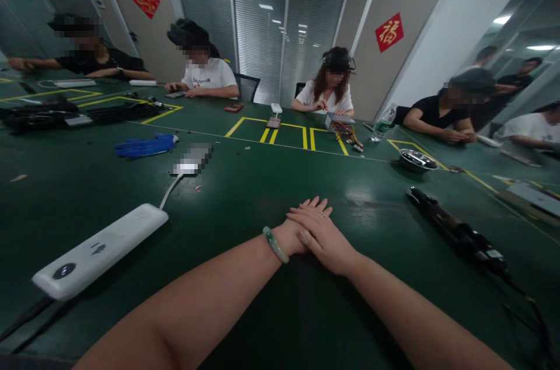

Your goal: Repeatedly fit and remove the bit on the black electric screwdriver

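The left hand (296, 237) lay on the smooth green tabletop (245, 183), fingers extended; the right hand (327, 240) covered its back, fingers straight. Both gripped nothing visible. A glossy, mottled green bangle (275, 245) ringed the left wrist. A rounded, oblong white plastic case (105, 248) stood well apart at left. The left palm was hidden; the dark elongated device (459, 231) at right was blurred.
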A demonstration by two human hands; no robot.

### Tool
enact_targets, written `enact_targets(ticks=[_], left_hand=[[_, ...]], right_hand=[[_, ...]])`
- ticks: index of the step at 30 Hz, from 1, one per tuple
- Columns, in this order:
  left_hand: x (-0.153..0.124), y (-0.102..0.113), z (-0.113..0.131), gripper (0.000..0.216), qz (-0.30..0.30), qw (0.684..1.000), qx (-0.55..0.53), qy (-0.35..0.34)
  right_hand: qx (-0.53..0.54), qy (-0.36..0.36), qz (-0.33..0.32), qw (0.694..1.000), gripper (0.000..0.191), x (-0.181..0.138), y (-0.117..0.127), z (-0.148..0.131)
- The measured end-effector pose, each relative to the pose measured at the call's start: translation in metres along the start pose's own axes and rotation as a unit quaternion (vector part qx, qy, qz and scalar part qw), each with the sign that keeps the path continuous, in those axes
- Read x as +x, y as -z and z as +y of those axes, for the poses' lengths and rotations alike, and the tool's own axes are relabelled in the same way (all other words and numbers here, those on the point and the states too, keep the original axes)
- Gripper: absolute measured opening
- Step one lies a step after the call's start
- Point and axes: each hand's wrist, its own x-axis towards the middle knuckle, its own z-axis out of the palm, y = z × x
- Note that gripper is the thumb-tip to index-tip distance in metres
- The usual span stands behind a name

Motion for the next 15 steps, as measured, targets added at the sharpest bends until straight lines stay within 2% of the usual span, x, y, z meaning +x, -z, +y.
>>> enact_targets(ticks=[2,8,15], left_hand=[[0.000,-0.001,-0.002,0.075,0.003,1.000,-0.007,-0.024],[-0.007,0.007,-0.004,0.069,-0.001,0.999,-0.016,-0.035],[-0.010,0.030,0.002,0.062,-0.054,0.997,-0.022,-0.043]], right_hand=[[0.006,-0.001,-0.004,1.000,0.045,-0.003,0.003,0.001],[0.020,0.012,-0.028,0.999,0.048,-0.005,0.011,0.006],[0.050,0.012,-0.058,0.997,0.053,-0.009,0.025,0.012]])
